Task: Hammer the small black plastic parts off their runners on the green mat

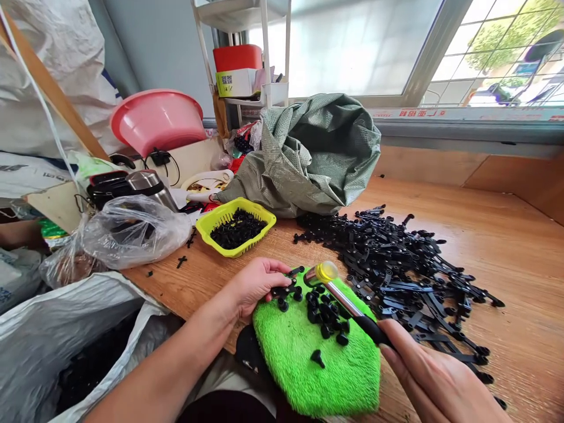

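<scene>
Far left of frame: white woven sack (53, 346) with dark contents, then a crumpled clear plastic bag (132, 230) on the wooden bench (506, 247). Pink plastic basin (157, 120) upper left, steel flask (152, 187) below it.

Centre-left: yellow plastic basket (237, 226) filled with small black parts, sitting just in front of a grey-green woven sack (315, 155).

Lower centre: left hand (255, 283) rests at the upper-left edge of a fluffy green cloth pad (317, 358), fingertips pinching a long black plastic strip (288, 281) against the pad. Loose small black plastic studs (324, 314) are scattered on the pad's upper half, one lone stud lower down.

Right of that: small hammer with yellow translucent head (326, 272), metal shaft and black handle; its head sits just beside the pinched strip. Right hand (434, 379), lower right of frame, has its grip closed around the handle end.

Right: big pile of black plastic strips (405, 270) spread across the bench, touching the pad's right edge.
</scene>
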A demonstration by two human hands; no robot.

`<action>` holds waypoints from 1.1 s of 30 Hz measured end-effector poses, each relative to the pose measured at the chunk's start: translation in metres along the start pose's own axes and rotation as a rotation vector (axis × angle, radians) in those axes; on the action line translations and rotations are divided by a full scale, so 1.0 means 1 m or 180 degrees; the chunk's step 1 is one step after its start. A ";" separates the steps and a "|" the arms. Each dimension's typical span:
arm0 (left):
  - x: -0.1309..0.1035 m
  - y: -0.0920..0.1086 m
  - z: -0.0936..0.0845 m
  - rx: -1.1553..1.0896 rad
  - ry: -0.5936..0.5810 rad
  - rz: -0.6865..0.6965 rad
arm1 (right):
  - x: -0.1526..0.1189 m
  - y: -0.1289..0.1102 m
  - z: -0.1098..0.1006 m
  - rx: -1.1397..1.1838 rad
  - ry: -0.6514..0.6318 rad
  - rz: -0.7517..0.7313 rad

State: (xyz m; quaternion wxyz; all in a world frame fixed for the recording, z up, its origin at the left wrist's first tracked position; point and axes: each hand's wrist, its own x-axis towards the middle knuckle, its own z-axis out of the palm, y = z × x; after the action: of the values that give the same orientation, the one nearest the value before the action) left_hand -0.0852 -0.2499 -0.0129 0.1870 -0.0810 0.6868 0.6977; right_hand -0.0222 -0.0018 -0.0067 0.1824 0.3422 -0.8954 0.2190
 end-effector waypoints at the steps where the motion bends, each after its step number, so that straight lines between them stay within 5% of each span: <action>1: 0.000 0.000 0.001 0.0000 0.0021 0.0004 | -0.001 0.001 0.001 -0.0006 0.0000 0.0008; 33: -0.001 0.004 0.008 0.0311 0.0105 0.0250 | 0.012 -0.012 -0.003 -0.0528 0.0125 -0.0232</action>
State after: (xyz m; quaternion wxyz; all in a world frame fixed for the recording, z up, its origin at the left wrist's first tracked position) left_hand -0.0850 -0.2423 -0.0082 0.1518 -0.0562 0.7257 0.6687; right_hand -0.0214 -0.0148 0.0050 0.2356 0.3539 -0.8936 0.1440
